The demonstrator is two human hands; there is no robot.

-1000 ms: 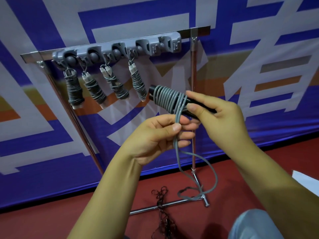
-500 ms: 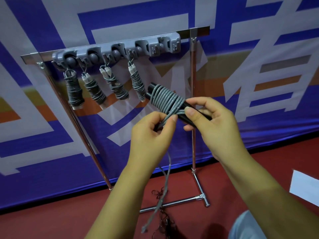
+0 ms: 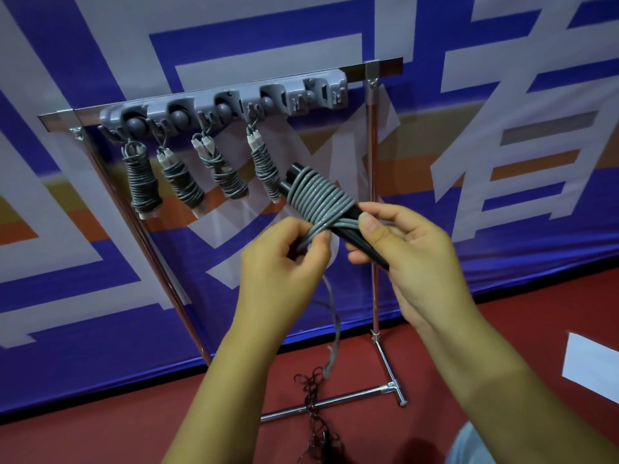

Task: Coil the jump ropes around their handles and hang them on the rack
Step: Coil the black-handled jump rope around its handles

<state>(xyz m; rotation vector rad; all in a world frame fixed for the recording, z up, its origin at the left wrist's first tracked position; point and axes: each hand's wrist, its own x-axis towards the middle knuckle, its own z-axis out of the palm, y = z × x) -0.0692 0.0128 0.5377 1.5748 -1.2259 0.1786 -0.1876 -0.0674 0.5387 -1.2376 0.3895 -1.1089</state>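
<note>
Head view: the right hand (image 3: 415,259) grips the black handles (image 3: 355,229) to steady them, while the left hand (image 3: 284,262) pinches the grey rope (image 3: 318,199) taut for winding, near the rack (image 3: 227,105), whose rightmost slot looks free.

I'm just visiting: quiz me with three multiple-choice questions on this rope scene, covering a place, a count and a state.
1. Where is the free slot on the rack?
A. right end
B. left end
C. middle

2. How many coiled ropes hang there?
A. two
B. four
C. six

3. The rope in the hands is:
A. fully uncoiled
B. mostly wound, tail dangling
C. already hung

Answers:
1 A: the grey holder's right end carries nothing.
2 B: four bundles hang side by side.
3 B: coils wrap the black handles; the left hand pinches the grey rope, the right hand grips the handles, the tail hangs loose.
</note>
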